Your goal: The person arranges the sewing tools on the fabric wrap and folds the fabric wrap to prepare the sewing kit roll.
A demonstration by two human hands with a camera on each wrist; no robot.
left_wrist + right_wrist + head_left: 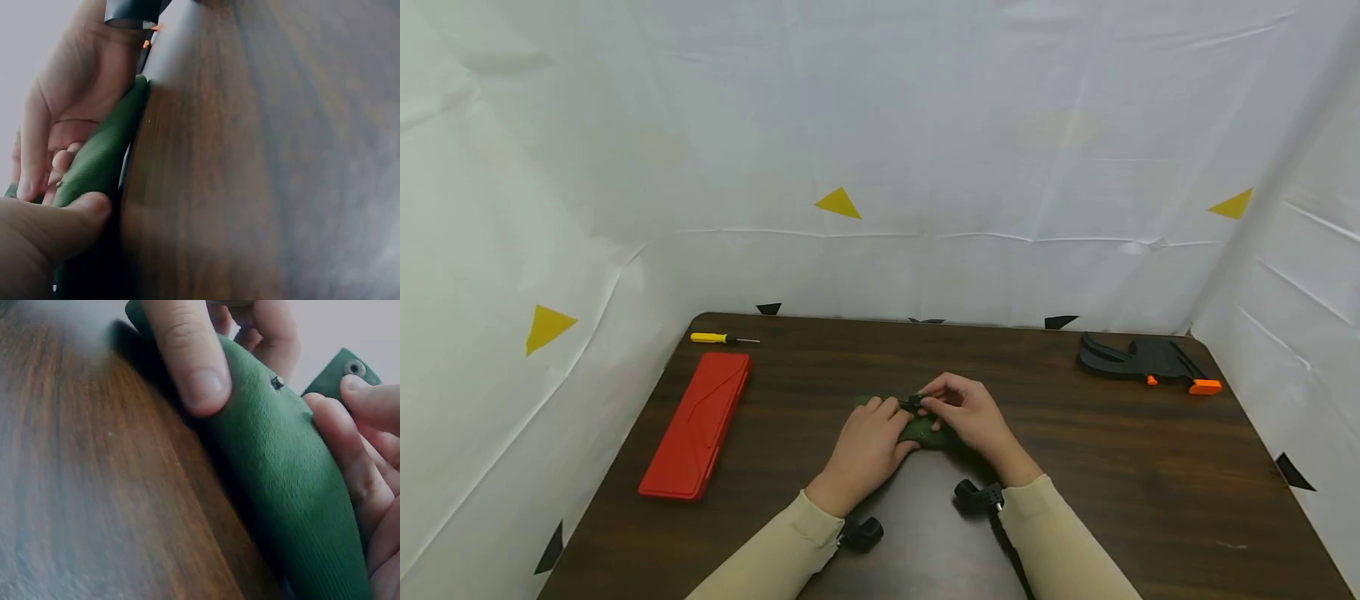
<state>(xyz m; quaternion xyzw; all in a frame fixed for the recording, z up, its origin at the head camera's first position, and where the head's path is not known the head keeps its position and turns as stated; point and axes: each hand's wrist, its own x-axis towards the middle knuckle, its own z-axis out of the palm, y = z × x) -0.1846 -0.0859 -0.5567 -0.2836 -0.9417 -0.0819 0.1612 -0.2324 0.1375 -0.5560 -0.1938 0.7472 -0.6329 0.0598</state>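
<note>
A green pouch [931, 433] with a textured, leather-like surface lies on the table between both hands. In the right wrist view, a small metal snap stud [277, 382] stands on its face. My left hand [867, 446] holds the pouch's left part, thumb [87, 209] on the near side and fingers over the far side. My right hand [972, 417] pinches a green flap end [337, 378], which carries a round metal snap socket [355, 367]. Flap and stud are apart. Whether the pouch contains anything is hidden.
A red flat case [698, 425] lies at the left, with a yellow-handled screwdriver [722, 338] beyond it. At the back right lies a black clamp [1142, 358] with orange parts. White sheeting [925, 125] surrounds the dark wooden table [1120, 483].
</note>
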